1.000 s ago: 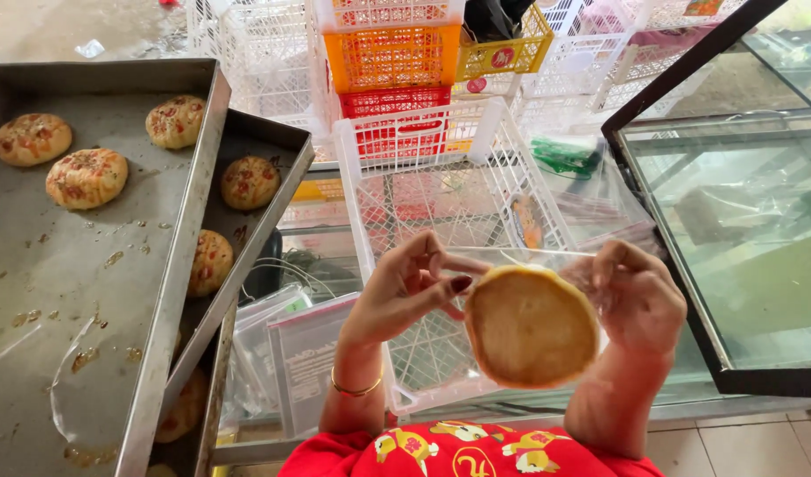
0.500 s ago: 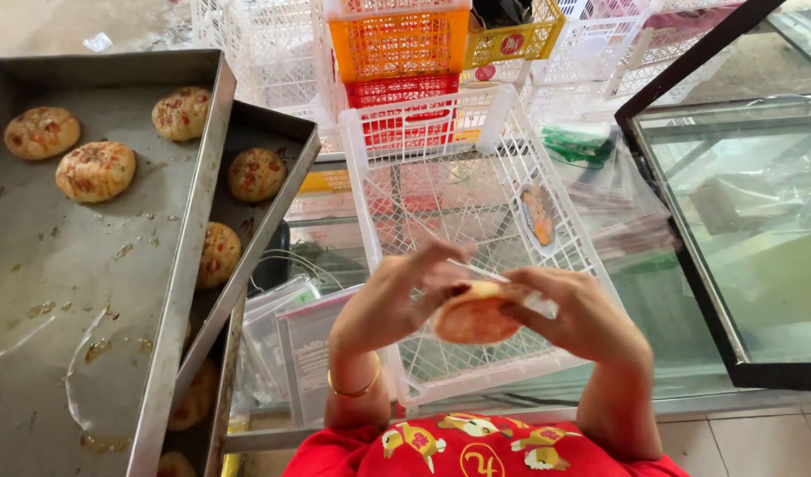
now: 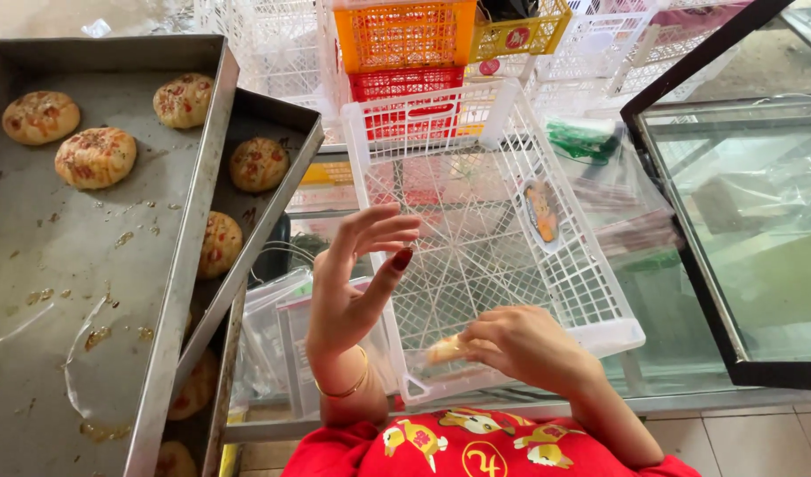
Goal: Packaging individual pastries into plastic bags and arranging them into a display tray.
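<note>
My right hand (image 3: 522,346) grips a round flat pastry in a clear bag (image 3: 441,353), low at the near rim of the white plastic crate (image 3: 599,329). My left hand (image 3: 357,283) is raised beside the crate's left wall, fingers spread, holding nothing. One bagged pastry (image 3: 543,212) lies inside the crate. The top metal tray (image 3: 79,291) on the left carries three baked pastries (image 3: 96,157). A second tray (image 3: 286,150) beneath it holds several more.
Orange (image 3: 403,34), red (image 3: 405,84), yellow and white crates are stacked at the back. A glass case with a dark frame (image 3: 688,283) stands at the right. Clear plastic bags (image 3: 277,340) lie below my left hand.
Both hands held the pastry up before the crate. Now the left hand has let go and opened. The right hand has lowered the bagged pastry to the crate's near rim.
</note>
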